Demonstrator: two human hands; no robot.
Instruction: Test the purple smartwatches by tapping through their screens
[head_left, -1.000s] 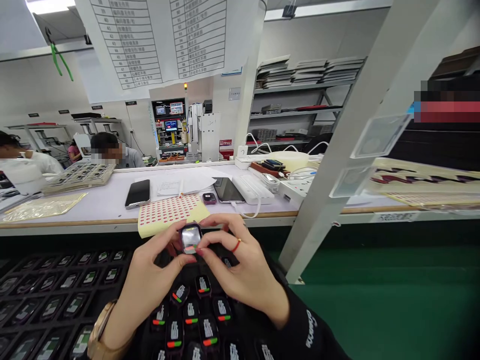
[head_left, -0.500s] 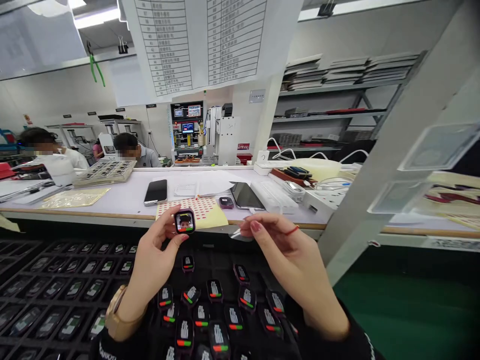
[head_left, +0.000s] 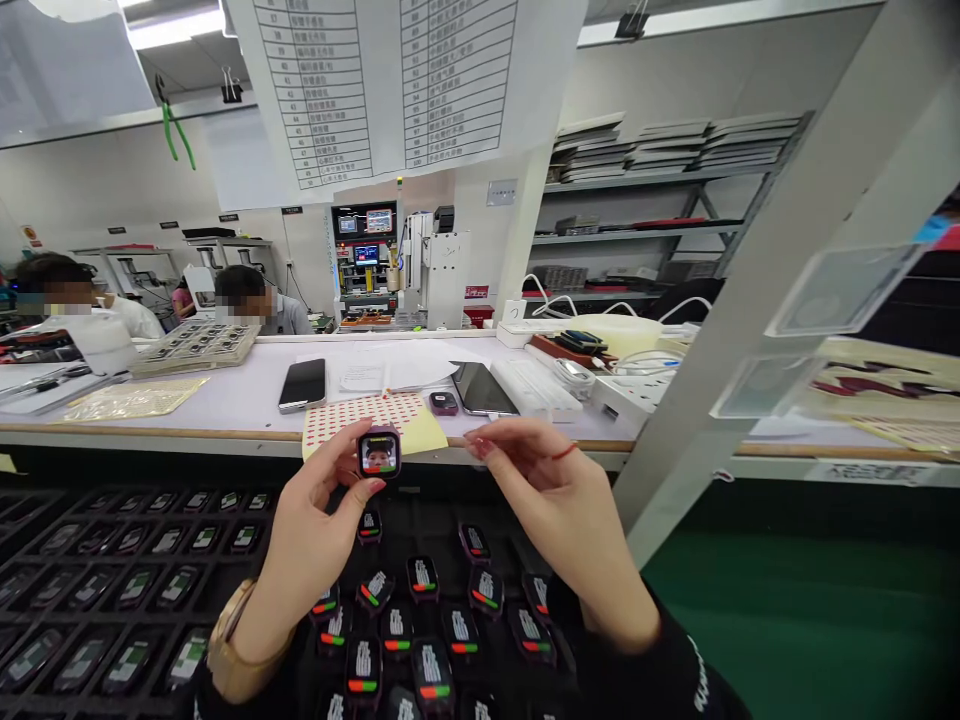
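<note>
My left hand (head_left: 315, 530) pinches a small smartwatch body (head_left: 379, 453) by its edges, its lit screen facing me. My right hand (head_left: 551, 500) is a little to the right of it, thumb and fingers pinched together on something thin that I cannot make out, perhaps a clear film. Several more watch bodies (head_left: 424, 620) with striped screen labels lie loose on the dark surface under my hands. A yellow sheet of red dot stickers (head_left: 352, 415) lies at the bench edge just behind the held watch.
A black compartment tray (head_left: 112, 590) with several watch bodies sits at the left. On the white bench (head_left: 225, 400) lie two phones, papers, another watch body (head_left: 443, 403), a power strip and cables. A slanted white frame post (head_left: 750, 330) stands at the right. People sit beyond the bench.
One second ago both hands were together on the watch. The right hand then pulled away to the right with something thin pinched. The watch screen now shows a picture.
</note>
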